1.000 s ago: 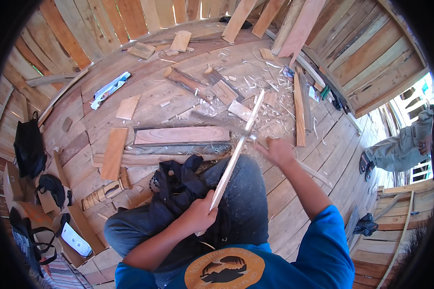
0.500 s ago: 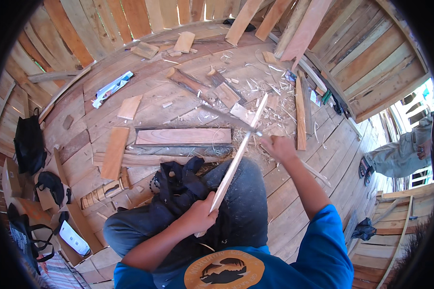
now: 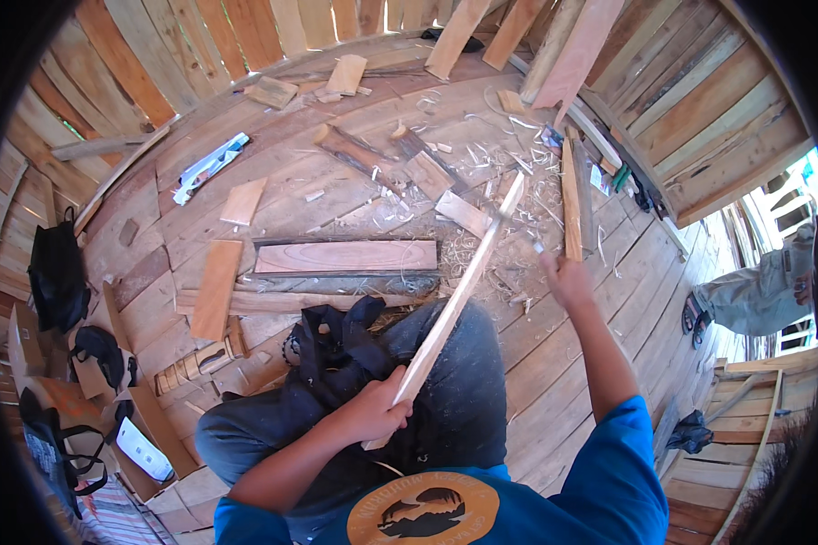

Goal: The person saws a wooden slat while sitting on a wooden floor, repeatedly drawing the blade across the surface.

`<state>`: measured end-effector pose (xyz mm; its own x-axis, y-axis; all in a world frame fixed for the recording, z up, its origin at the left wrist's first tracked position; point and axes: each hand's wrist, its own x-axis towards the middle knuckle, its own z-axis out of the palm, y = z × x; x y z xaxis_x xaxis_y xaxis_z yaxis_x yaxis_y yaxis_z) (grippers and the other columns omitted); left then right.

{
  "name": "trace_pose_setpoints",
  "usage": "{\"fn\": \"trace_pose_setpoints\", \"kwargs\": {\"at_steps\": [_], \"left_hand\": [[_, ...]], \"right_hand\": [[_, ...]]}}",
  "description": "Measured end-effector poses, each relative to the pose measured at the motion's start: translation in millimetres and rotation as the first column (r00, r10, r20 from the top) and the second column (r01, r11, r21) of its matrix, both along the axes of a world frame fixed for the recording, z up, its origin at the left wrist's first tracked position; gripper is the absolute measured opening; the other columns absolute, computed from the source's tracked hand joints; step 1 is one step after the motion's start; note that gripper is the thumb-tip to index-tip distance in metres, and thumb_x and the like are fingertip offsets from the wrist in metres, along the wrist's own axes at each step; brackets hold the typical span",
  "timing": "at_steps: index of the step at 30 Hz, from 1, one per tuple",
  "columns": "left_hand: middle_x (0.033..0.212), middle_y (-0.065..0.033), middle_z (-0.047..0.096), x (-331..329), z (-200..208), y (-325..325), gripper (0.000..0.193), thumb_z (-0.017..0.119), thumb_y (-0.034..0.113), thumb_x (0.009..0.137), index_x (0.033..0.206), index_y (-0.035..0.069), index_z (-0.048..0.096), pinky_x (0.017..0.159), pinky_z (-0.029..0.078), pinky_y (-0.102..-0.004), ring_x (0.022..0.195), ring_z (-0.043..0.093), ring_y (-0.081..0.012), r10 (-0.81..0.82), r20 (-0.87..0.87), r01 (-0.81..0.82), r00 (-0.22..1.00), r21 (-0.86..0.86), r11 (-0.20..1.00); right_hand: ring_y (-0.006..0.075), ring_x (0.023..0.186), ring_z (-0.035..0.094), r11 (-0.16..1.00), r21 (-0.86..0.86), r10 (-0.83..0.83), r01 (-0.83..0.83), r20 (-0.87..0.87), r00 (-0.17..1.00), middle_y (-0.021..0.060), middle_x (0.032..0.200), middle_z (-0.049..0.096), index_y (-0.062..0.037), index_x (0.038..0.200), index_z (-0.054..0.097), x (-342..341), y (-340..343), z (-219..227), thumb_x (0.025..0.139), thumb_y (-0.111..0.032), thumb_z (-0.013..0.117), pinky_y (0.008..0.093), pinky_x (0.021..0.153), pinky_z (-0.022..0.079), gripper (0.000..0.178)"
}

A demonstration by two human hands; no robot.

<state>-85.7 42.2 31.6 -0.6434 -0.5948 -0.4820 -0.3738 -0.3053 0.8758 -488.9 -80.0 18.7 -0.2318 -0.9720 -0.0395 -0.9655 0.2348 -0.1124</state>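
Observation:
My left hand [image 3: 377,411] is closed around the lower end of a long pale wooden stick [image 3: 459,295]. The stick slants up and away from my lap, over my thigh, with its far end above the shavings. To the right of it, my right hand [image 3: 568,280] grips the handle of a machete [image 3: 537,245]. Its metal collar shows just beyond my fist, while the blade is smeared by motion and points left toward the stick's upper part. Whether the blade touches the stick I cannot tell. Curled wood shavings [image 3: 541,204] lie on the floor around the stick's tip.
Ahead lie split logs [image 3: 350,150] and a flat plank [image 3: 345,257]. Another board [image 3: 571,195] lies beyond my right hand. Open cardboard boxes [image 3: 145,427] and a black bag [image 3: 56,272] stand at left. At far right is another person's leg [image 3: 759,291] in light trousers.
My right hand has moved right and slightly down, drawing the machete away from the stick's middle. My left hand stays in place, and the stick's far end has shifted slightly right.

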Motion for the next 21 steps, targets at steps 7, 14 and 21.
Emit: {"fn": "trace_pose_setpoints", "kwargs": {"at_steps": [7,14,21], "left_hand": [[0.081,-0.0127,0.064,2,-5,-1,0.035,0.049,0.007,0.093,0.122,-0.005,0.035,0.067,0.055,-0.0329,0.070,0.068,-0.0203,0.007,-0.025,-0.007,1.000,0.036,0.999],[0.083,-0.0124,0.061,2,-7,-11,0.046,0.046,0.002,0.092,0.135,0.002,0.031,0.065,0.055,-0.0332,0.069,0.065,-0.0192,0.143,-0.179,-0.088,0.973,0.281,0.956],[0.091,-0.0157,0.060,9,-23,-20,0.049,0.049,0.005,0.093,0.138,0.006,0.029,0.071,0.056,-0.0412,0.076,0.065,-0.0249,0.354,-0.382,-0.134,0.854,0.495,0.859]], "right_hand": [[0.0417,0.075,0.063,0.992,0.036,0.121,-0.124,0.082,0.989,0.0254,0.071,0.062,-0.0006,0.078,0.066,64,10,1,0.090,-0.061,0.044,0.0484,0.070,0.049,0.065],[0.0423,0.081,0.064,0.995,0.010,-0.102,0.101,0.117,0.988,0.0268,0.078,0.064,0.0005,0.083,0.067,33,-4,4,0.091,-0.061,0.042,0.0485,0.074,0.049,0.067],[0.0437,0.069,0.062,0.995,-0.072,0.092,-0.070,0.379,0.921,0.0251,0.068,0.061,0.0005,0.085,0.063,148,86,4,0.086,-0.050,0.058,0.0498,0.062,0.048,0.051]]}}
